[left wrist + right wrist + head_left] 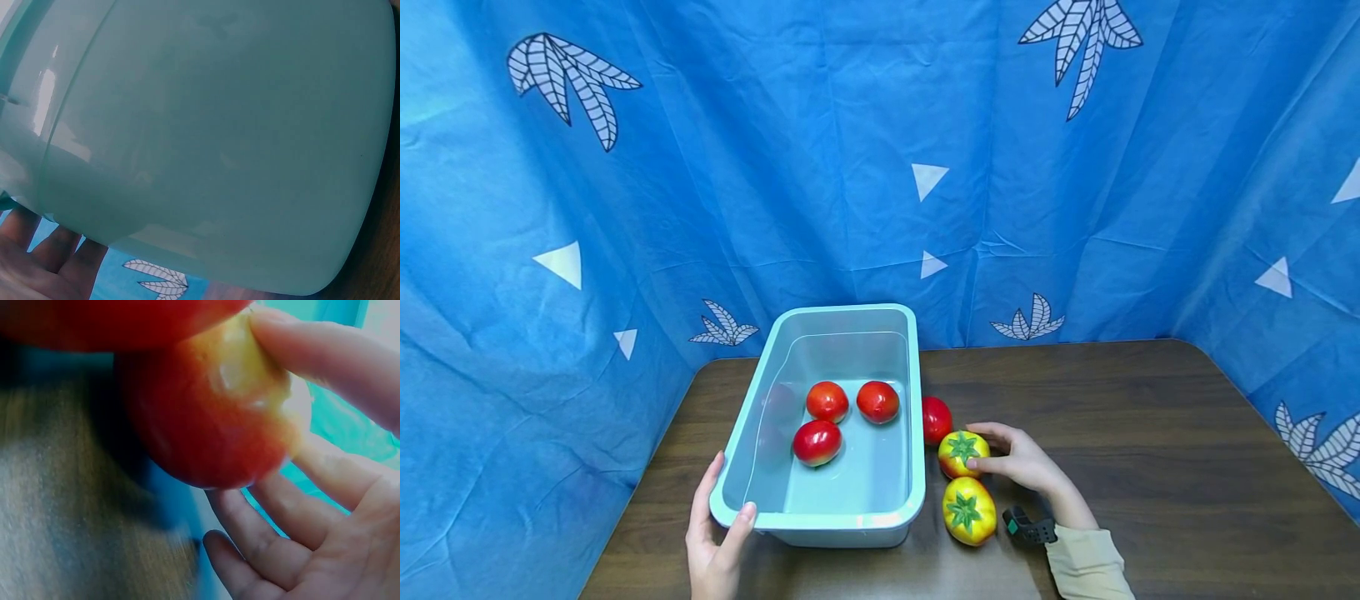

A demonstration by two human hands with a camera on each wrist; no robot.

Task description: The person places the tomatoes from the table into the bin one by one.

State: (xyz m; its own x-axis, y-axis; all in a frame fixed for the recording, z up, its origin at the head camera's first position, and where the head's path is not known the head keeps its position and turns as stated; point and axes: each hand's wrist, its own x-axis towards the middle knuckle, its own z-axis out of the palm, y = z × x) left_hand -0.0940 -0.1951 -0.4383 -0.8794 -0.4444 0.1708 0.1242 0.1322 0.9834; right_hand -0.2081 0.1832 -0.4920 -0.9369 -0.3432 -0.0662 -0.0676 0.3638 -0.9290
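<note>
A pale blue-green plastic bin (831, 523) stands on the table with three red tomatoes inside, one of them a glossy red tomato (817, 442). At its near left corner my left hand (718, 533) grips the rim, thumb on top; the left wrist view shows fingers against the bin's wall (219, 144). My right hand (1026, 461) holds a yellow-and-red tomato (957, 450) with a green leafy top, thumb and fingers around its sides. Close in front lies a second yellow tomato (969, 511). Behind the held one, a red tomato (936, 421) sits beside the bin's right wall.
The dark wooden table (1120, 433) extends to the right of the hands. A blue patterned cloth (850, 167) hangs at the back and both sides. On the right wrist is a black band (1030, 527).
</note>
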